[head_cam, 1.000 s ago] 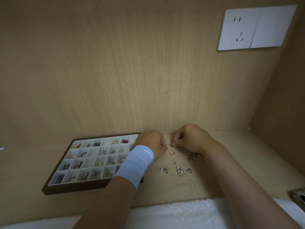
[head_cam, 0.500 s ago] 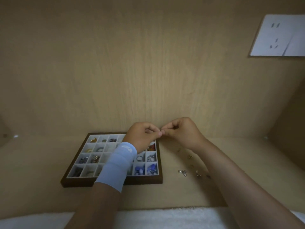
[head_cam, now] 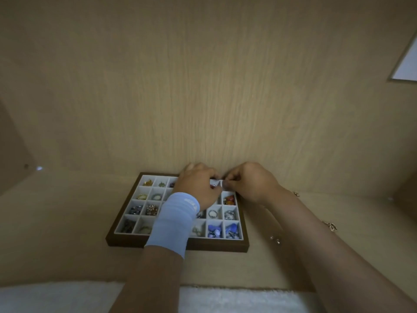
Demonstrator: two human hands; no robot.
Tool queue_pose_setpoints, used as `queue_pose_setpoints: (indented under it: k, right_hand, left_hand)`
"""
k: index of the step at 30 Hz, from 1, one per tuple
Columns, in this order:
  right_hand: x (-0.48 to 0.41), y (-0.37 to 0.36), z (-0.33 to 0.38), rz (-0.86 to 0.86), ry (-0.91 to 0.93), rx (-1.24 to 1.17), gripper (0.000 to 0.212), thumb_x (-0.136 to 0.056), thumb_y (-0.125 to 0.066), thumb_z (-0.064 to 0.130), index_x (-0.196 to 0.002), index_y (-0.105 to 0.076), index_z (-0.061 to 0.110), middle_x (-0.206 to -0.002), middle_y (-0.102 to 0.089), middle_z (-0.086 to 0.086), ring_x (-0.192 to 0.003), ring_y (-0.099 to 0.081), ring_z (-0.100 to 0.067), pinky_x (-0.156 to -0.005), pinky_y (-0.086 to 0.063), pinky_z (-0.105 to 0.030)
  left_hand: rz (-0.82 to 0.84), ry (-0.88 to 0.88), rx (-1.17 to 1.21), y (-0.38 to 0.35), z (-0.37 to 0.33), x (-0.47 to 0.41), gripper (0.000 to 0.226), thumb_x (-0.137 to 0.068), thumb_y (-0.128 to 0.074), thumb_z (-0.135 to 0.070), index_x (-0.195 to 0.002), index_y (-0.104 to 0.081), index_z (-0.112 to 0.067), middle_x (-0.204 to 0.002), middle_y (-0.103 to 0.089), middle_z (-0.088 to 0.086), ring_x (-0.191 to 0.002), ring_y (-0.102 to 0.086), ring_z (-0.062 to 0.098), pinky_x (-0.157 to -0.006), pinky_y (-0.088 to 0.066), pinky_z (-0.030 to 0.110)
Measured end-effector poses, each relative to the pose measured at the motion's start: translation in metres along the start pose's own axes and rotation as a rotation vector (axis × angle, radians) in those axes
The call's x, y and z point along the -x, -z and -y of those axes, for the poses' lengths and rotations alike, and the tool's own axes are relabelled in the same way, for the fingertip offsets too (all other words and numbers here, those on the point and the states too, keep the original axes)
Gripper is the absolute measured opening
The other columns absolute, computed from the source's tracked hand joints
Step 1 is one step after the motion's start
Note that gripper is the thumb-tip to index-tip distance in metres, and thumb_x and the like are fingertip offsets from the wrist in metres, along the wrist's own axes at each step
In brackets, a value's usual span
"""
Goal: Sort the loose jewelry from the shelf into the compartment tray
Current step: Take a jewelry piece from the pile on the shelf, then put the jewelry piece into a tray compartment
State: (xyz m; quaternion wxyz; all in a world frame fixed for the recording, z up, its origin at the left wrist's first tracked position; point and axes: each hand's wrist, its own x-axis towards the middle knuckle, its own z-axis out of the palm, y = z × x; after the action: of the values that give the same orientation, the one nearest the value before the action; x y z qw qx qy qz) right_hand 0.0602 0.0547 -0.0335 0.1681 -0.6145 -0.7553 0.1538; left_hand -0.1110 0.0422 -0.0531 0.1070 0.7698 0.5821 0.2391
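Head view: both hands are held together over the upper right corner of the compartment tray [head_cam: 214, 246], at the middle of the frame. A small pale piece [head_cam: 221, 183] is pinched between thumb and forefinger of the right hand [head_cam: 250, 184], apparently so that it can be lowered precisely into one cell. The left hand [head_cam: 198, 188] is curled close against it, perhaps to steady it; whether anything is gripped there cannot be told. Loose jewelry [head_cam: 275, 240] is seen on the shelf [head_cam: 67, 222], right of the tray, beside the right forearm.
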Motion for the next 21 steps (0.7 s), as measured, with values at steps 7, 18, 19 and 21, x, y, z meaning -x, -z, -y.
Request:
queue_pose_setpoints:
  k: [7, 18, 19, 21]
  right_hand:
    - [0.025, 0.033, -0.032, 0.009, -0.043, 0.039, 0.016, -0.093, -0.066, 0.026, -0.1, -0.078, 0.034, -0.101, -0.071, 0.02, -0.096, -0.064, -0.002, -0.092, -0.052, -0.028]
    - [0.045, 0.043, -0.057, 0.179, -0.115, 0.03, 0.018, -0.088, -0.069, 0.021, -0.095, -0.08, 0.032, -0.083, -0.069, 0.024, -0.088, -0.065, 0.003, -0.082, -0.047, -0.015]
    - [0.047, 0.044, -0.057, 0.202, -0.116, 0.002, 0.019, -0.088, -0.068, 0.019, -0.094, -0.08, 0.032, -0.084, -0.071, 0.023, -0.085, -0.065, 0.005, -0.079, -0.046, -0.013]
    - [0.05, 0.045, -0.057, 0.25, -0.124, -0.062, 0.015, -0.082, -0.074, 0.019, -0.086, -0.08, 0.033, -0.08, -0.074, 0.019, -0.074, -0.064, 0.007, -0.071, -0.046, -0.012]
  left_hand:
    - [0.026, -0.063, -0.026, -0.004, -0.007, 0.005, 0.032, -0.091, -0.055, -0.037, -0.123, -0.06, -0.033, -0.127, -0.051, -0.012, -0.124, -0.039, 0.014, -0.104, -0.037, 0.034]
    - [0.02, -0.26, 0.013, -0.024, -0.047, 0.011, 0.022, -0.091, -0.055, -0.035, -0.11, -0.066, -0.032, -0.107, -0.058, -0.013, -0.111, -0.044, 0.009, -0.095, -0.04, 0.028]
    - [0.024, -0.273, 0.001, -0.026, -0.05, 0.011, 0.021, -0.091, -0.055, -0.035, -0.108, -0.067, -0.032, -0.107, -0.059, -0.014, -0.11, -0.044, 0.009, -0.094, -0.04, 0.028]
    - [0.03, -0.291, -0.03, -0.029, -0.056, 0.012, 0.019, -0.09, -0.057, -0.038, -0.102, -0.07, -0.032, -0.106, -0.059, -0.016, -0.11, -0.044, 0.009, -0.094, -0.041, 0.031]
